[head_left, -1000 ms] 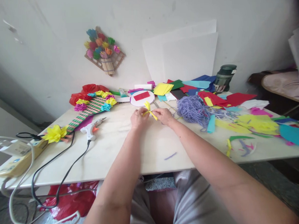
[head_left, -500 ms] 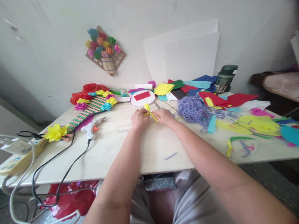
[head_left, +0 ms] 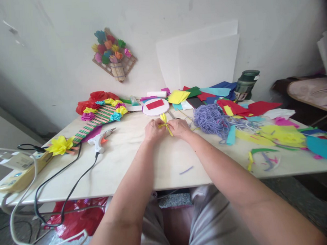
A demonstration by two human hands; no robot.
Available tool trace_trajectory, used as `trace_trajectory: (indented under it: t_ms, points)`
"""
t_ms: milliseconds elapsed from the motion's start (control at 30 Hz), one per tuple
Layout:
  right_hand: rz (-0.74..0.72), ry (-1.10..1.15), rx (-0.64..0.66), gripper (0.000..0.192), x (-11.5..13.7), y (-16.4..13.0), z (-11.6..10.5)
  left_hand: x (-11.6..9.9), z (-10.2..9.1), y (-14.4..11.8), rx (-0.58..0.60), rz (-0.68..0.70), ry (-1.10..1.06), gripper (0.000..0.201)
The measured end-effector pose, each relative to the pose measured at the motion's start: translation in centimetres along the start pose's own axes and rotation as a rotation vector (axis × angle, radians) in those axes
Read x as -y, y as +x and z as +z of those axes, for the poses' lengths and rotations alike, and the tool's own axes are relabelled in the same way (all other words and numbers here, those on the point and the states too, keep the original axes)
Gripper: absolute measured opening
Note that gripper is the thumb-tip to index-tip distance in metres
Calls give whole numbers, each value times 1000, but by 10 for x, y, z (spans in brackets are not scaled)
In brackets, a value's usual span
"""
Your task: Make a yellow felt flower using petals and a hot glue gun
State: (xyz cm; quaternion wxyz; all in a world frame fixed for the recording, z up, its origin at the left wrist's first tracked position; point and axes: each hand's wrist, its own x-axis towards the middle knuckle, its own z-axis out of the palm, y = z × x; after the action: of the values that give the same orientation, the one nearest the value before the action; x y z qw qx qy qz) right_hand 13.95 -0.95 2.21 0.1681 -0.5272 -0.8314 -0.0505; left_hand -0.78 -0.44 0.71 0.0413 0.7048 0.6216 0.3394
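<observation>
Above the middle of the table, my left hand [head_left: 153, 130] and my right hand [head_left: 179, 128] are both closed on a small yellow paper piece [head_left: 164, 119], pinched narrow at its middle. One end of the paper fans upward between the hands, and the other points down toward me. Fingertips hide part of its middle; whether a thread is round it I cannot tell. Just beyond the hands lies a white oval card [head_left: 147, 109] with a red paper rectangle [head_left: 155, 104] on it. A tangle of purple yarn [head_left: 210, 120] rests right of my right hand.
To the left are a glue gun [head_left: 101, 139] with its cable, a striped panel [head_left: 94, 122] with paper flowers, and a power strip [head_left: 27, 175]. Coloured paper sheets [head_left: 179, 97], a dark green jar [head_left: 247, 85] and paper scraps [head_left: 284, 136] occupy the back and right.
The yellow paper has turned more upright between my fingers, its middle now pinched tighter. My hands have shifted only slightly.
</observation>
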Motion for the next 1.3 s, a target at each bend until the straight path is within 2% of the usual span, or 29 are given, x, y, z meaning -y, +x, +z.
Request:
trace_trajectory:
  t_ms: [367, 533, 733, 967, 1300]
  points:
    - [44, -14, -38, 29, 1, -1, 4, -4, -6, -3, 100, 46, -102, 25]
    - [49, -2, -34, 30, 0, 0, 5, -8, -8, -6, 90, 49, -48, 28]
    - [78, 43, -41, 29, -1, 0, 5, -8, -7, -4, 56, 179, 19, 24]
    - [161, 144, -57, 27, -3, 0, 5, -5, -5, -3, 40, 251, 21, 26]
    - [97, 110, -76, 27, -3, 1, 9, -4, -2, 0, 21, 223, 112, 19]
